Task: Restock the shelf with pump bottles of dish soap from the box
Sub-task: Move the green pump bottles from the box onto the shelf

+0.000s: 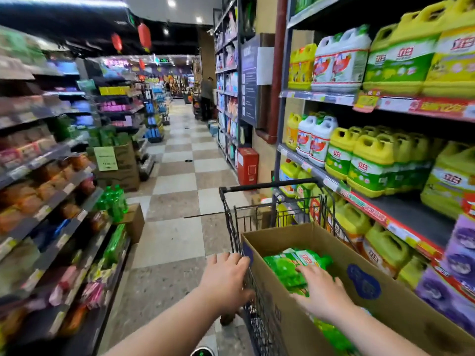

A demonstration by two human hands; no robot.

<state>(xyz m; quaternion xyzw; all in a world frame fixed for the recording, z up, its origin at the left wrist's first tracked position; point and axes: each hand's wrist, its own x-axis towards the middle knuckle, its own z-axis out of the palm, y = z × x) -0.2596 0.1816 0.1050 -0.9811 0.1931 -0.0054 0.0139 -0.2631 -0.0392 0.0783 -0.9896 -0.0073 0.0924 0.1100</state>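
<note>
green packs [284,269] are being touched by the right hand [322,295], fingers spread; the cart [267,186], being steadied by slack left hand [226,277] fingers, may roll

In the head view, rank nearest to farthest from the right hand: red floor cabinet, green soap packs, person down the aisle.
1. green soap packs, under the right hand, in the box.
2. red floor cabinet, ahead, right side.
3. person, far down the aisle.
</note>
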